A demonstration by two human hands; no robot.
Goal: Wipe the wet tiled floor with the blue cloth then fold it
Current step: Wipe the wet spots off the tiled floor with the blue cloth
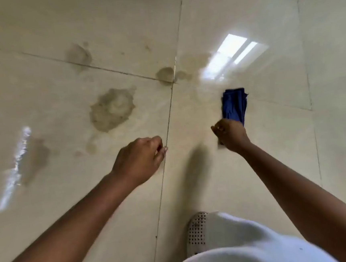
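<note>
1. On the tiled floor (254, 165), right of the long grout line, the blue cloth (234, 104) hangs from the right hand (230, 135), whose fingers are curled around its near end.
2. Left hand (138, 160) hovers over the grout line, fingers loosely curled, holding nothing.
3. Dull wet patches (111, 109) lie beyond the left hand.
4. A white perforated shoe (196, 233) shows below.

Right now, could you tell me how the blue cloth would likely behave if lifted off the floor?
The cloth looks creased and bunched, so it would probably hang limp. It seems thin, so likely light. Dragged through the puddles, it may grow heavier and cling.
</note>
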